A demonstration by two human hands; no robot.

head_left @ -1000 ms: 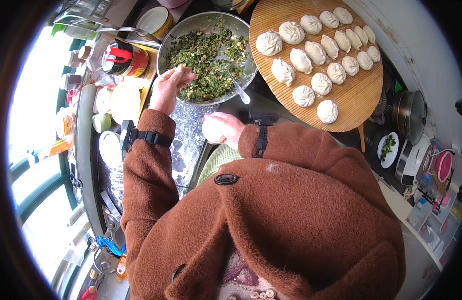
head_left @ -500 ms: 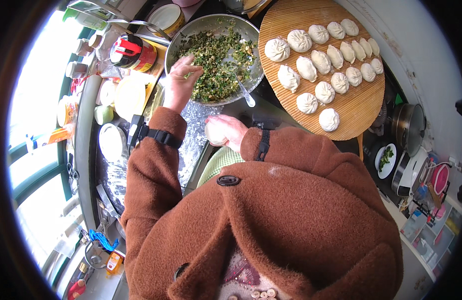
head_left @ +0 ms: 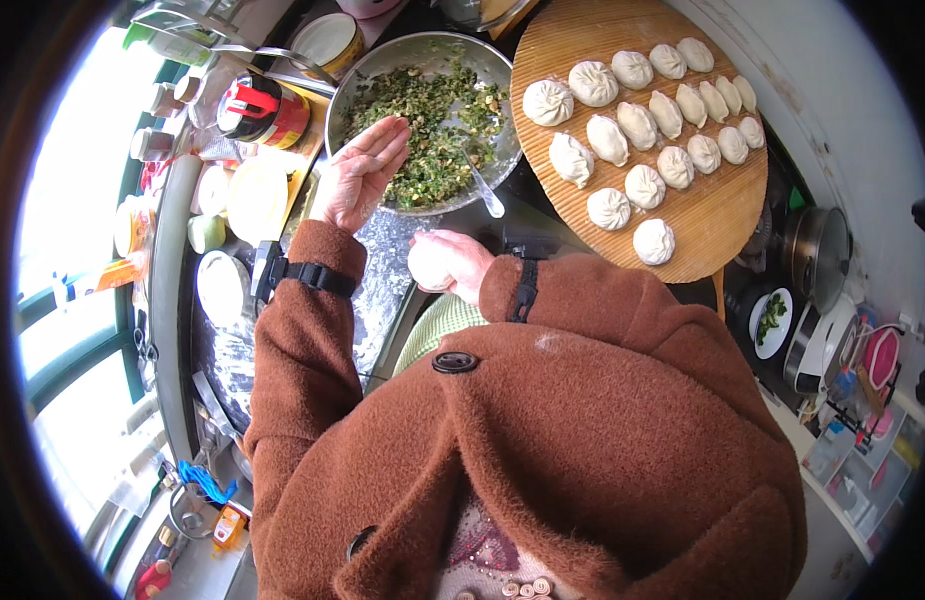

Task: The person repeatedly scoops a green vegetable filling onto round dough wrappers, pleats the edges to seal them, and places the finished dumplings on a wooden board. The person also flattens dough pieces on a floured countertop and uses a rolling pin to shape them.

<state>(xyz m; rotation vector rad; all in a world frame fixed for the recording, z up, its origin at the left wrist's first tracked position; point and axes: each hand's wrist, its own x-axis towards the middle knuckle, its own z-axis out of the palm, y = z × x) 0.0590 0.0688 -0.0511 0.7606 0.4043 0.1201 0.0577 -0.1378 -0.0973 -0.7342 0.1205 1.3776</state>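
Note:
My left hand (head_left: 365, 172) is raised palm-up at the left rim of a steel bowl (head_left: 337, 120), fingers stretched out and nothing held. Chopped green filling (head_left: 433, 110) fills much of that bowl, a spoon (head_left: 491, 200) standing in it. Below the bowl, my right hand (head_left: 461, 258) is closed on a pale dough piece (head_left: 430, 268), partly covered by the fingers. At upper right a round wooden board (head_left: 573, 245) carries several pleated buns (head_left: 653, 240) and folded dumplings (head_left: 608, 140).
A floured dark counter (head_left: 378, 280) lies left of my right hand. A red-lidded jar (head_left: 263, 118), a round tin (head_left: 325, 42) and small containers (head_left: 158, 143) crowd the left. At right are a pot (head_left: 818, 255), a dish of greens (head_left: 771, 322) and a white appliance (head_left: 823, 348).
My left hand has turned from pinched fingers over the filling to a flattened palm with straighter fingers. My right hand keeps its grip on the dough with little movement.

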